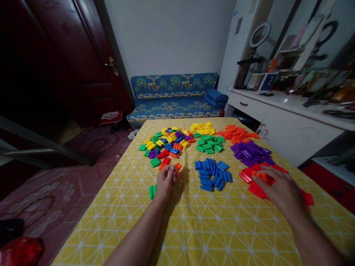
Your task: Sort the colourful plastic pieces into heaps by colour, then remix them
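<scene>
My left hand [165,179] is closed over the near side of the mixed heap, its fingertips curled by an orange plastic block [178,167]; whatever the fingers pinch is hidden. A green block [152,191] lies beside that wrist. Over the pile of red blocks [256,190] at the right, my right hand [281,186] is closed around orange blocks [263,177], which show between thumb and fingers. The blocks look like short rounded tubes joined side by side. Part of the red pile is covered by this hand.
A mixed-colour heap [166,140] lies on the left of the yellow-patterned tablecloth [205,225]. Sorted piles are blue [212,173], green [210,143], yellow [202,128], orange [237,133] and purple [251,152]. A blue sofa [174,101] stands beyond, a white dresser [294,129] at right.
</scene>
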A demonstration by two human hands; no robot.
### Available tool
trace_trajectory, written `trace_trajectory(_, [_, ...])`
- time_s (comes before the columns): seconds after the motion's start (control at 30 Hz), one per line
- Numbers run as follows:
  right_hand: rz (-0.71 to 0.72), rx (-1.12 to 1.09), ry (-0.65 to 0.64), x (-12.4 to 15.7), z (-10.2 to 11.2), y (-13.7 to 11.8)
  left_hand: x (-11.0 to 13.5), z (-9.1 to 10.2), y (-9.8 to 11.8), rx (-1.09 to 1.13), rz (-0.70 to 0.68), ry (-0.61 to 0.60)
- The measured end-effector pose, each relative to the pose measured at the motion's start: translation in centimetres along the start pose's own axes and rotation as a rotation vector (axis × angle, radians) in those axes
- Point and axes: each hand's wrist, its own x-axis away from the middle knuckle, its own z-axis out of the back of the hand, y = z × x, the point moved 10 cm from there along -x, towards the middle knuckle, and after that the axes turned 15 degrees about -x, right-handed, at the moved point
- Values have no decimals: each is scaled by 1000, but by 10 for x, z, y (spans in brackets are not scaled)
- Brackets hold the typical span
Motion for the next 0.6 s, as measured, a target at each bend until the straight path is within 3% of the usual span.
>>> trace_trajectory(0.13, [-241,-448,-80,10,-29,-17,1,-2,2,22,19,-13])
trace_trajectory(0.27, [-411,-853,-262,29,-79,-70,4,-6,2,25,3,-66])
trace_trajectory(0.4, [-565,-1065,-403,54,-120,-110,14,-29,2,52,-16,-289])
trace_trajectory(0.5, [-659,-1192,-401,60,-137,-113,24,-43,3,7,-20,-422])
trace_trajectory(0.6, [-657,-1205,-335,31,-140,-92,26,-45,3,-25,-16,-434])
